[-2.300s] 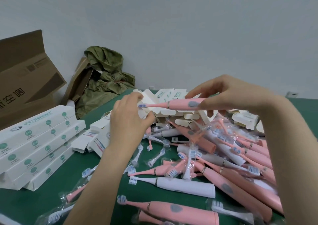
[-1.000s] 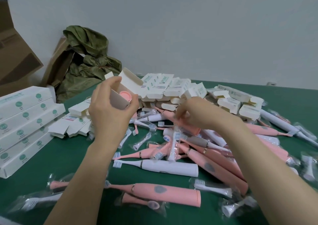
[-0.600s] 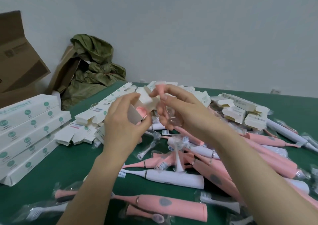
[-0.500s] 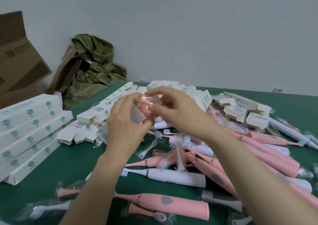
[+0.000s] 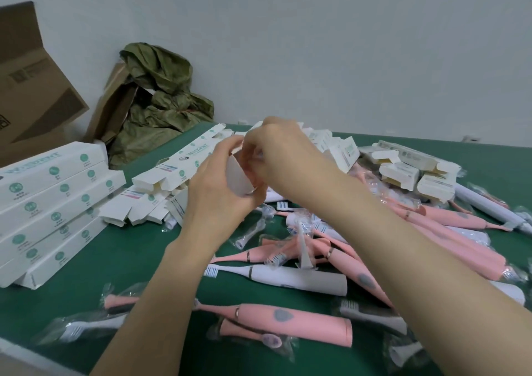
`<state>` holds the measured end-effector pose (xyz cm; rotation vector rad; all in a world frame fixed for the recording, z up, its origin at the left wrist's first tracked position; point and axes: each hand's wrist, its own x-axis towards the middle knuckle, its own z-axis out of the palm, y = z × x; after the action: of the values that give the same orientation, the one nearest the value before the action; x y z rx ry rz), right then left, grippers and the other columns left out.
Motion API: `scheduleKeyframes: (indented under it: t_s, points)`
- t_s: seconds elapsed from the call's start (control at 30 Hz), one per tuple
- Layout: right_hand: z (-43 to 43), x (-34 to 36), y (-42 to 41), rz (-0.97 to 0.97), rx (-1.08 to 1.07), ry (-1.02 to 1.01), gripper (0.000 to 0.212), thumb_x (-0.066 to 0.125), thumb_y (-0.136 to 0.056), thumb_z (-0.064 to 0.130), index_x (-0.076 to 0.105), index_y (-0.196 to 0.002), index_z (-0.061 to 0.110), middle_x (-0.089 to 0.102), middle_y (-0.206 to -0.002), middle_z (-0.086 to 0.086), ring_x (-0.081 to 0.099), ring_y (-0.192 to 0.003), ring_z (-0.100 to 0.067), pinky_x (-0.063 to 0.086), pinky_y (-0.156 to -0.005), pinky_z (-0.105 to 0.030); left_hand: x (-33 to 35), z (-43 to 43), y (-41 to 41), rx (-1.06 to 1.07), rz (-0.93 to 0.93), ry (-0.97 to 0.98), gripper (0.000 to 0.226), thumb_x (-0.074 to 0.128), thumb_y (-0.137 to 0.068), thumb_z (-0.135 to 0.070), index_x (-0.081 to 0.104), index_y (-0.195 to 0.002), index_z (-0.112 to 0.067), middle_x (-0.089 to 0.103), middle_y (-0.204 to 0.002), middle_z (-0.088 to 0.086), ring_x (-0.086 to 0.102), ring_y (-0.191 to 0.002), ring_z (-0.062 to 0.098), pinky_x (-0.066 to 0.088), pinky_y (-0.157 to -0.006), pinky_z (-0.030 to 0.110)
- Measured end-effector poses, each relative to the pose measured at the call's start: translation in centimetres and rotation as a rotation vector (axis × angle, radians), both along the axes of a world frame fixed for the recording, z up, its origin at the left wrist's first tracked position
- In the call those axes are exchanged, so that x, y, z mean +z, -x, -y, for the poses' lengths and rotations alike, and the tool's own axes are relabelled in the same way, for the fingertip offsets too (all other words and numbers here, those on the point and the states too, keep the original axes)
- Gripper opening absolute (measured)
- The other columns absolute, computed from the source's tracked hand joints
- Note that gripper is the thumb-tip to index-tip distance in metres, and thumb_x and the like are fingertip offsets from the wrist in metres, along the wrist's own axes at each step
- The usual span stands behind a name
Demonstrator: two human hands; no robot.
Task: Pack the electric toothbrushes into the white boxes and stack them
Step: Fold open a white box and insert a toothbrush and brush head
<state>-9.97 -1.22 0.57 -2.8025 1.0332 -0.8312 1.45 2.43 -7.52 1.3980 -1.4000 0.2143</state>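
One white box [image 5: 240,181], grey-lined flap open, in L hand [image 5: 213,191]

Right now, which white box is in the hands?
The open box that the left hand grips, with the right hand at its mouth; the others lie loose or stacked.

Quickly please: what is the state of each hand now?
Left hand: grips the open white box.
Right hand: curled at the box mouth; whether it holds anything cannot be told.

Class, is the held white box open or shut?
Open: the white box has its end flap folded back between left hand and right hand.
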Motion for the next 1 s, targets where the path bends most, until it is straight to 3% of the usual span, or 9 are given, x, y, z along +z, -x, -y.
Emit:
scheduleKeyframes:
  t_s: [0.13, 0.23, 0.33, 0.43, 0.57, 0.67, 0.8, 0.87, 1.0]
  points:
    - [0.0, 0.0, 0.6, 0.065, 0.143, -0.212, 0.024, 0.056, -0.086, 0.013, 0.064, -0.108, 0.011, 0.061, -0.102, -0.005, 0.058, -0.092, -0.018, 0.045, -0.078, -0.025, -0.1, 0.0, -0.5, 0.007, -0.063, -0.021, 0.067, 0.08, -0.064, -0.026, 0.043, -0.118, -0.043, 0.058, -0.103, -0.02, 0.052, -0.094, 0.004, 0.042, -0.076, 0.015]
    - [0.3, -0.2, 1.3, 0.292, 0.212, -0.421, 0.036, 0.064, -0.087, 0.016, 0.051, -0.121, 0.017, 0.062, -0.107, -0.001, 0.062, -0.091, -0.017, 0.051, -0.085, -0.033, 0.0, 0.0, -0.9, 0.023, -0.105, 0.033, 0.065, 0.076, -0.064, -0.034, 0.043, -0.119, -0.044, 0.052, -0.101, -0.031, 0.047, -0.093, -0.006, 0.04, -0.078, 0.01]
    - [0.3, -1.0, 0.9, 0.518, 0.12, -0.365, 0.021, 0.07, -0.085, 0.02, 0.056, -0.101, 0.02, 0.061, -0.099, 0.007, 0.065, -0.082, -0.012, 0.052, -0.075, -0.03, -0.2, 0.0, -0.7, 0.006, -0.112, 0.029, 0.066, 0.079, -0.064, -0.032, 0.043, -0.119, -0.043, 0.051, -0.099, -0.033, 0.047, -0.091, -0.008, 0.041, -0.08, 0.016]
    - [0.0, -2.0, 0.1, 0.604, 0.075, -0.22, 0.01, 0.073, -0.081, 0.022, 0.065, -0.087, 0.02, 0.051, -0.09, 0.008, 0.059, -0.08, -0.007, 0.044, -0.072, -0.017, -0.3, 0.1, -0.6, 0.008, -0.103, 0.039, 0.066, 0.078, -0.063, -0.034, 0.043, -0.118, -0.042, 0.052, -0.097, -0.033, 0.048, -0.09, -0.011, 0.038, -0.076, 0.008]
    - [-0.3, -3.2, -0.6, 0.401, 0.136, -0.026, 0.017, 0.063, -0.087, 0.013, 0.074, -0.098, 0.017, 0.053, -0.082, 0.0, 0.05, -0.079, -0.013, 0.041, -0.074, -0.026, -0.2, -0.1, -0.6, -0.002, -0.122, 0.041, 0.062, 0.068, -0.061, -0.039, 0.042, -0.117, -0.043, 0.059, -0.1, -0.02, 0.054, -0.094, 0.006, 0.045, -0.079, 0.022]
    - [-0.3, -3.0, 0.2, 0.266, 0.231, -0.027, 0.033, 0.049, -0.087, 0.002, 0.071, -0.109, 0.016, 0.064, -0.092, -0.006, 0.056, -0.088, -0.018, 0.043, -0.079, -0.03, -0.2, -0.2, -0.5, -0.001, -0.103, 0.036, 0.06, 0.064, -0.061, -0.043, 0.042, -0.117, -0.043, 0.06, -0.104, -0.016, 0.055, -0.095, 0.008, 0.045, -0.08, 0.027]
    - [0.4, -2.8, 2.5, 0.51, 0.15, -0.178, 0.028, 0.05, -0.086, 0.002, 0.07, -0.092, 0.019, 0.068, -0.088, 0.011, 0.059, -0.08, -0.002, 0.046, -0.073, -0.012, -0.4, -0.1, -1.1, 0.021, -0.083, 0.053, 0.063, 0.078, -0.068, -0.037, 0.042, -0.119, -0.042, 0.053, -0.098, -0.019, 0.048, -0.088, 0.002, 0.042, -0.071, 0.011]
    - [1.0, -2.9, 4.0, 0.348, 0.132, -0.267, 0.022, 0.055, -0.086, 0.006, 0.069, -0.083, 0.022, 0.067, -0.079, 0.014, 0.059, -0.073, 0.0, 0.047, -0.07, -0.015, -0.4, -0.1, -1.2, 0.03, -0.068, 0.054, 0.064, 0.079, -0.068, -0.038, 0.042, -0.12, -0.041, 0.052, -0.1, -0.016, 0.048, -0.088, 0.003, 0.041, -0.069, 0.01]
    - [1.2, -4.6, 5.0, -0.355, 0.221, -0.333, 0.015, 0.073, -0.08, 0.024, 0.07, -0.095, 0.023, 0.065, -0.085, 0.016, 0.053, -0.07, 0.01, 0.038, -0.064, -0.005, -0.5, 0.0, -0.9, 0.02, -0.051, 0.037, 0.064, 0.077, -0.068, -0.039, 0.041, -0.12, -0.041, 0.052, -0.101, -0.015, 0.048, -0.089, 0.006, 0.047, -0.073, 0.026]
